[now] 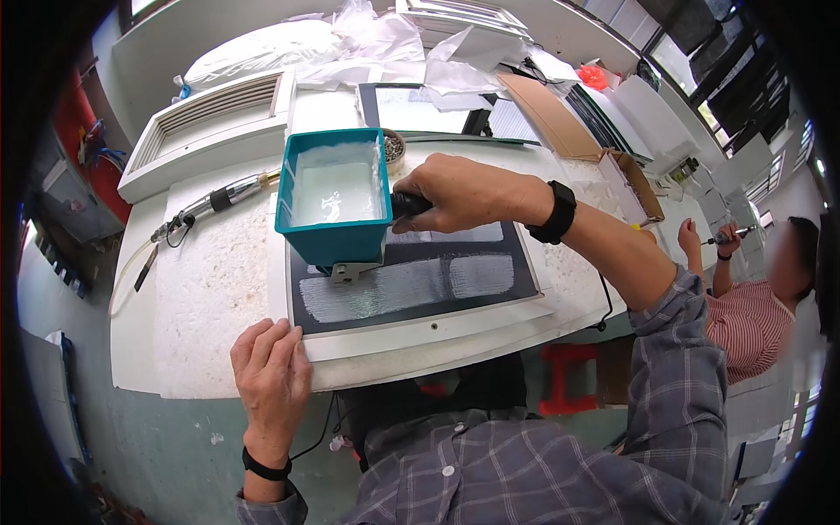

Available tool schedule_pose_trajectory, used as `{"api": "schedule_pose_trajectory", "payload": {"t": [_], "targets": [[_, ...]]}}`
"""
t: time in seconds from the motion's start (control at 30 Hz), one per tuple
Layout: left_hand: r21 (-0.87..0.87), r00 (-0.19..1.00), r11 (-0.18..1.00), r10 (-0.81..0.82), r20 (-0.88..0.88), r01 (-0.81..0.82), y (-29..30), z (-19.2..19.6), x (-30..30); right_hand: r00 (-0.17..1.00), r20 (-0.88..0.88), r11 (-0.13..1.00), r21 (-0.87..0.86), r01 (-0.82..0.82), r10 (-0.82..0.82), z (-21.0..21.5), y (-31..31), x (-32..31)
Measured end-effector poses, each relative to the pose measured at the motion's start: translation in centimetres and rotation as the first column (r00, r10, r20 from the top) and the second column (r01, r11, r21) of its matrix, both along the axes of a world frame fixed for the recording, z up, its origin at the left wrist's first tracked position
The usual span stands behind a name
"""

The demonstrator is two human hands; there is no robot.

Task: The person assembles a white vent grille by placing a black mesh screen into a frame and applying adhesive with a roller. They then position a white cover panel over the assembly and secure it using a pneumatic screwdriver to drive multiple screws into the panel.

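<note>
Fingers of the right hand curl around the black handle of a teal container; left hand, fingers bent and slightly parted, touches a white frame.

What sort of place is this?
Probably a workshop or small factory: a hand tool with a hose lies on the worktable, near a white slatted frame, while the right hand holds a teal container.
</note>
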State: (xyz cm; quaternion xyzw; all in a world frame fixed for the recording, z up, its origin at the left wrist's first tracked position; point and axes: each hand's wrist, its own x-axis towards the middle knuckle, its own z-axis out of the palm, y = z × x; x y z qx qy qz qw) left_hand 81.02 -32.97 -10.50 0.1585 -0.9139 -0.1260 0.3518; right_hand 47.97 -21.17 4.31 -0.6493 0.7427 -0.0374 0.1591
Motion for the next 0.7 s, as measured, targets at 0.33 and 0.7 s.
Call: {"api": "schedule_pose_trajectory", "payload": {"t": [0.33,0.7], "targets": [[-0.016,0.999,1.0,0.023,0.035,-0.023,0.1,-0.1,0.0,0.958,-0.02,0.955,0.079,0.287,-0.287,1.5,13.7,-4.1],[0.023,1.0,1.0,0.016,0.013,-0.017,0.3,-0.3,-0.5,0.813,-0.016,0.811,-0.093,0.578,-0.582,5.2,23.4,-7.7]]}}
